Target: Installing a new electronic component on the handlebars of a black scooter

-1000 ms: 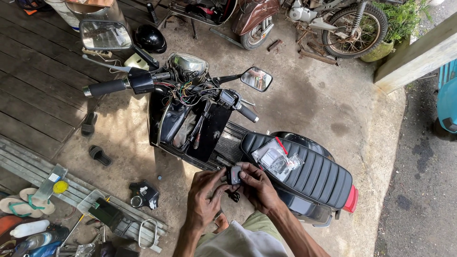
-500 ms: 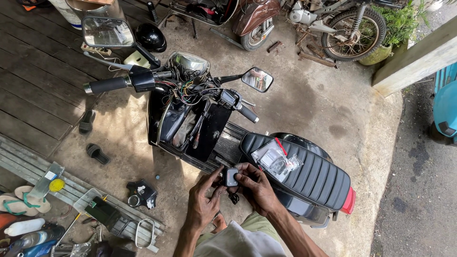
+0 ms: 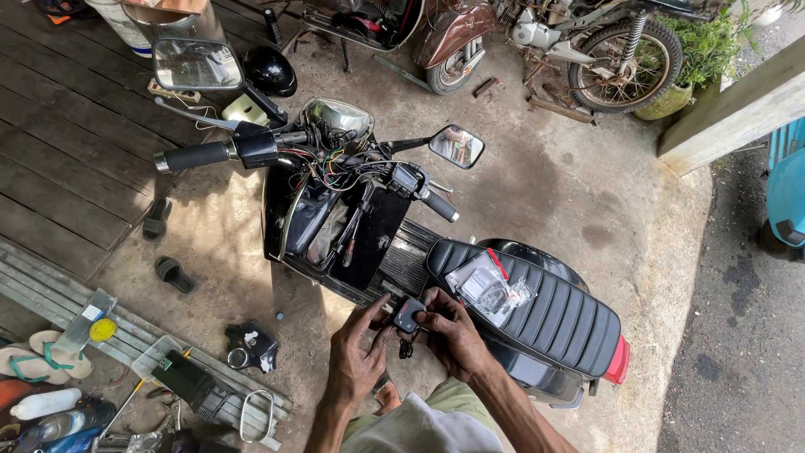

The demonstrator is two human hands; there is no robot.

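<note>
Both hands are pinched on the same small black part (image 3: 409, 317), some kind of switch or lock unit with a greyish face. The left hand (image 3: 359, 356) has thumb and fingers curled onto its left side, and the right hand (image 3: 453, 335) is closed on it from the right, fingers bent over the top. A bit of dark stuff dangles under it, can't tell if it's keys or wires. The part is held in the air just off the near front corner of the scooter seat (image 3: 545, 310), next to the footboard.

On the front end of that ribbed black seat lies a clear plastic bag (image 3: 488, 289) with small pieces inside.

Down at the left, along the edge of the wooden planks (image 3: 75, 159), there's a black cover piece (image 3: 251, 346), a flat tray (image 3: 180, 373), bottles and a pair of sandals (image 3: 38, 356).

Further out, the scooter's front panel is open with loose coloured wires (image 3: 335, 168) spilling out under the handlebar (image 3: 218, 153), headlight (image 3: 338, 117) and a mirror (image 3: 457, 145) on the right. A black helmet (image 3: 270, 70) sits on the planks beyond, and two more motorbikes (image 3: 587, 42) are parked at the far side of the concrete.
</note>
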